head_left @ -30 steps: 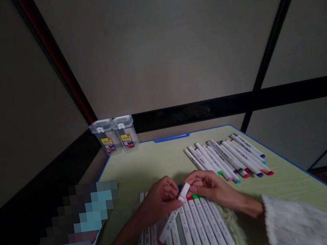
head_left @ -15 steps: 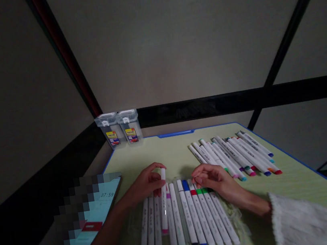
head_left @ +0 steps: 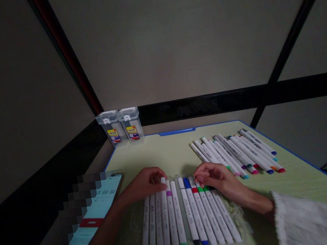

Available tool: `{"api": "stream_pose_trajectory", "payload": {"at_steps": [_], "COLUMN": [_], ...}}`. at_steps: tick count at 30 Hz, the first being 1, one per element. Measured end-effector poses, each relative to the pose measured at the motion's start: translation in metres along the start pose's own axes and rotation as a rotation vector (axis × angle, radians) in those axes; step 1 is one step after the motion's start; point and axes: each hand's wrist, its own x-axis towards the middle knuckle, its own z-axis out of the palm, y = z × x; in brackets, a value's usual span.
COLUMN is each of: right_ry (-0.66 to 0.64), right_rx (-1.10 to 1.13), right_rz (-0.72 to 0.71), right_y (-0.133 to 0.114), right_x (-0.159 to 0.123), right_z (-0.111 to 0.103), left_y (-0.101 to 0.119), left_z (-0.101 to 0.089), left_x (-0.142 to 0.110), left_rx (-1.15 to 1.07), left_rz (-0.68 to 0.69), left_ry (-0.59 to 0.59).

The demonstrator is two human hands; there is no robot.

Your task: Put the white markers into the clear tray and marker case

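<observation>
In the head view, take the clear tray (head_left: 239,213) on the bench (head_left: 168,154) as the dial, with twelve o'clock away from the person. The left hand (head_left: 152,181) is near eleven o'clock, its thumb and fingers closed on the far end of the pink-ended marker (head_left: 164,215). That marker lies in the left bank of six, between the grey-ended marker (head_left: 158,220) and the purple-banded marker (head_left: 172,218), its pink end towards six o'clock. Whether it is fully down in its place is hard to tell.

The right hand (head_left: 216,176) sits near one o'clock, fingers curled in over the far ends of the right bank (head_left: 208,213); I cannot tell whether they pinch anything.

Loose markers (head_left: 248,152) lie at two o'clock, two lidded boxes (head_left: 122,130) stand at eleven, and a phone (head_left: 101,202) lies at nine to ten, just beside the left forearm.

For a clean lay, the marker should run parallel to its neighbours, with its near end level with theirs. The grip is best kept light and at the very end, so the fingertips don't nudge the purple-banded marker. A gentle downward press along the barrel before letting go would probably seat it; pushing sideways could make the row ride up.
</observation>
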Motion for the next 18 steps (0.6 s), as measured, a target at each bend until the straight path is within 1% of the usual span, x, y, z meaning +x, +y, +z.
{"api": "stream_pose_trajectory", "payload": {"at_steps": [4, 7, 12, 18], "right_ry": [-0.003, -0.004, -0.005, -0.012], "right_rx": [0.011, 0.016, 0.014, -0.009], "right_rz": [0.009, 0.014, 0.01, -0.007], "right_y": [0.0016, 0.0016, -0.0001, 0.0001], "right_x": [-0.0002, -0.0007, -0.0009, -0.0005], "right_z": [-0.0002, 0.0002, 0.0012, 0.0007], "left_y": [0.0011, 0.0015, -0.0007, -0.0021], "left_z": [-0.003, -0.0046, -0.0049, -0.0034], "left_x": [-0.0022, -0.0038, -0.0051, -0.0072], "left_rx": [0.143, 0.214, 0.252, 0.309], "left_rz": [-0.013, 0.026, 0.062, 0.025], "left_ry": [0.038, 0.073, 0.062, 0.089]}}
